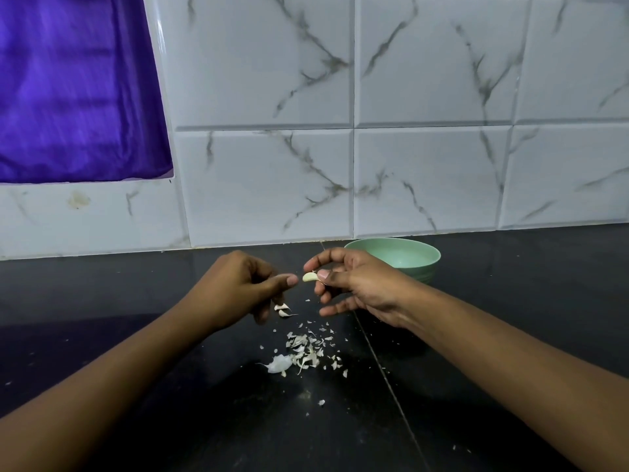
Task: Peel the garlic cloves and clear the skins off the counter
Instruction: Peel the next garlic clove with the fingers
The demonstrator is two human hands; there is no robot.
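Dark table (pixel 102 301), tiled wall (pixel 425 182) behind: the right hand (pixel 360 284), grip pinching a peeled garlic clove (pixel 309 276), partly hides a green bowl (pixel 408 257) at the back edge. Left hand (pixel 238 284) grip curled, hold unclear; skins (pixel 303 352) litter mid-table.

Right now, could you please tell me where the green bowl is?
In the head view, the green bowl sits on the dark counter, right of centre, just behind the right hand.

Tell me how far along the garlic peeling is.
Done: one clove looks peeled, bare and pale. In hand: the right hand pinches it in front of the bowl, with the left hand beside it. Left: skins lie scattered on the counter. The bowl's bottom is hidden, so the peeled count is unknown.
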